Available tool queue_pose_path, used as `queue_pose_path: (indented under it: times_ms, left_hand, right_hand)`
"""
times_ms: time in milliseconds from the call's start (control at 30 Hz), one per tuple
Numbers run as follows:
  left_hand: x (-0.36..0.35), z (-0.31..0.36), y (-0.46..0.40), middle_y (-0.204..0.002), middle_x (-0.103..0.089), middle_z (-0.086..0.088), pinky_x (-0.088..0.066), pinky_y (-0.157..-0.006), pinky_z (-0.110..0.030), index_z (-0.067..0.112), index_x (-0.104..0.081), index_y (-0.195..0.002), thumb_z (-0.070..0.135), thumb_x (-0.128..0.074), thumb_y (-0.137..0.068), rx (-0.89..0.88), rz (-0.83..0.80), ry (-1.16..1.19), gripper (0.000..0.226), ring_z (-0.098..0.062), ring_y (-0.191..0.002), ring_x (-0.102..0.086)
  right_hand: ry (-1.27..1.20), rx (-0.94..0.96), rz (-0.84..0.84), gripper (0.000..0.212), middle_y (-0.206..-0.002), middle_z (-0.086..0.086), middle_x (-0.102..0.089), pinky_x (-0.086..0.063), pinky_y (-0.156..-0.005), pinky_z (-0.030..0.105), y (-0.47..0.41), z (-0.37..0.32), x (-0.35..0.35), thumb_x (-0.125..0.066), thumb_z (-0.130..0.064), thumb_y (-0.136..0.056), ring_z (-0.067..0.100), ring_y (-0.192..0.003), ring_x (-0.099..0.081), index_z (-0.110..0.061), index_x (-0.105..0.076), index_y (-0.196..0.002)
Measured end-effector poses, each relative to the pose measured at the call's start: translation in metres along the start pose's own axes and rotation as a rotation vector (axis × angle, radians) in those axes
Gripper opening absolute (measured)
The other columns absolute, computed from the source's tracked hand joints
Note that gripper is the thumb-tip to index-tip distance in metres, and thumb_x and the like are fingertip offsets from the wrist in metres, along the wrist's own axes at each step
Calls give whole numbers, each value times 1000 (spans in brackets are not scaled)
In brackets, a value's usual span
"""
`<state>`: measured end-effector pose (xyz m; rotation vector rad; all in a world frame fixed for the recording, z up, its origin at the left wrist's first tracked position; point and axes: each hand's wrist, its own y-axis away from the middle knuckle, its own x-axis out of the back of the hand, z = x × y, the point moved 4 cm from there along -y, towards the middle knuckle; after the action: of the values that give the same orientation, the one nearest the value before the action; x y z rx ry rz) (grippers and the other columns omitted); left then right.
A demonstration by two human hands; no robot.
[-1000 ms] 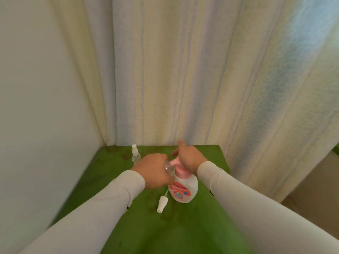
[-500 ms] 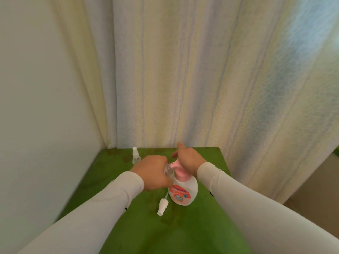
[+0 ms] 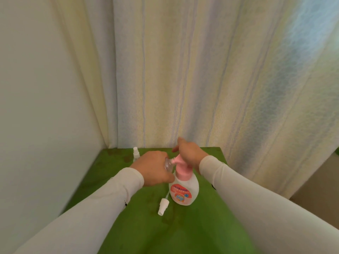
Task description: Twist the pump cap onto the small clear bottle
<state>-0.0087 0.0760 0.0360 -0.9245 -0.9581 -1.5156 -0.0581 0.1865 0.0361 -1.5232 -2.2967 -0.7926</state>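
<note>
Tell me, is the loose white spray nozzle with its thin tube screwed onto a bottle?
No, the white spray nozzle lies loose on the green table, just left of the white pump bottle with the pink top.

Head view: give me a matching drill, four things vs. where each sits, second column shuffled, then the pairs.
Things:
1. pump bottle
2. small clear bottle
3. loose spray cap
4. small spray bottle

Places:
A. lying on the green table, in front of the pump bottle
B. standing at the table's far left corner
C. held in the left hand at the pump spout
D. under the right hand, which presses its pink pump head

Pairs: 1-D, 2-C, 3-A, 4-B
</note>
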Motion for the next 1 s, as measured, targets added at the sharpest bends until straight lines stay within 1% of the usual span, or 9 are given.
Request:
queue_pose_path:
  times_ms: [67, 200, 333, 433, 500, 667, 767, 867, 1000]
  left_hand:
    - [-1, 0, 1, -70, -53, 2, -36, -54, -28, 20, -46, -67, 31, -67, -69, -2, 14, 8, 23, -11, -63, -51]
    - [-15, -2, 5, -72, -54, 3, -36, -54, -27, 21, -47, -69, 31, -67, -71, 5, -7, 24, 23, -10, -64, -51]
    - [-6, 0, 2, -72, -52, 3, -38, -56, -28, 22, -45, -69, 32, -68, -70, -6, -32, -33, 26, -11, -65, -50]
    - [2, 0, 1, -70, -54, 3, -38, -56, -28, 21, -47, -68, 32, -68, -69, -4, 21, 1, 24, -11, -64, -51]
    - [-2, 0, 2, -71, -55, 3, -39, -56, -28, 21, -48, -68, 30, -68, -69, 3, 27, 27, 23, -12, -64, -52]
    - [-16, -2, 5, -73, -54, 3, -36, -54, -26, 20, -48, -71, 30, -67, -71, 5, -14, 34, 21, -10, -65, -51]
    - [-8, -1, 4, -74, -55, 3, -40, -56, -27, 21, -48, -71, 31, -68, -70, 1, -20, 16, 23, -11, -66, -52]
    - [-1, -1, 2, -73, -56, 1, -43, -58, -29, 19, -49, -69, 31, -68, -68, 0, 21, 34, 23, -13, -66, -53]
    - [-12, -3, 4, -72, -53, 2, -37, -54, -27, 20, -46, -68, 30, -67, -70, 0, 19, 51, 23, -11, -64, -51]
  right_hand:
    - [-16, 44, 2, 49, -118, 22, -59, -44, -97, 42, -1, -2, 1, -24, -31, -99, 26, -94, -53, 1, -51, -125]
    - [145, 68, -13, 33, -117, 22, -59, -41, -93, 40, 7, 8, -8, -45, -17, -95, 35, -108, -56, -2, -48, -125]
    - [88, 37, -11, 41, -125, 25, -55, -44, -98, 42, 4, 3, -4, -32, -24, -99, 37, -112, -55, 0, -47, -128]
    - [-73, 3, 3, 52, -123, 22, -58, -44, -87, 36, 0, -1, 2, -23, -33, -99, 26, -94, -53, 1, -52, -125]
    - [8, 54, 8, 45, -114, 19, -60, -42, -92, 38, 1, -1, 0, -24, -25, -99, 25, -93, -53, 1, -52, -122]
    - [186, 75, 1, 32, -119, 24, -58, -42, -96, 45, 6, 10, -8, -34, -16, -98, 38, -110, -55, -3, -47, -125]
    - [94, 47, -19, 39, -125, 24, -56, -43, -101, 45, 3, 4, -5, -32, -23, -99, 38, -115, -54, -1, -48, -127]
    - [-94, -4, -8, 51, -127, 23, -56, -46, -94, 43, -2, 0, 1, -24, -33, -98, 33, -106, -58, -1, -52, -126]
    - [101, 56, -7, 34, -121, 22, -58, -42, -96, 41, 6, 4, -4, -36, -19, -98, 33, -108, -56, -1, -49, -123]
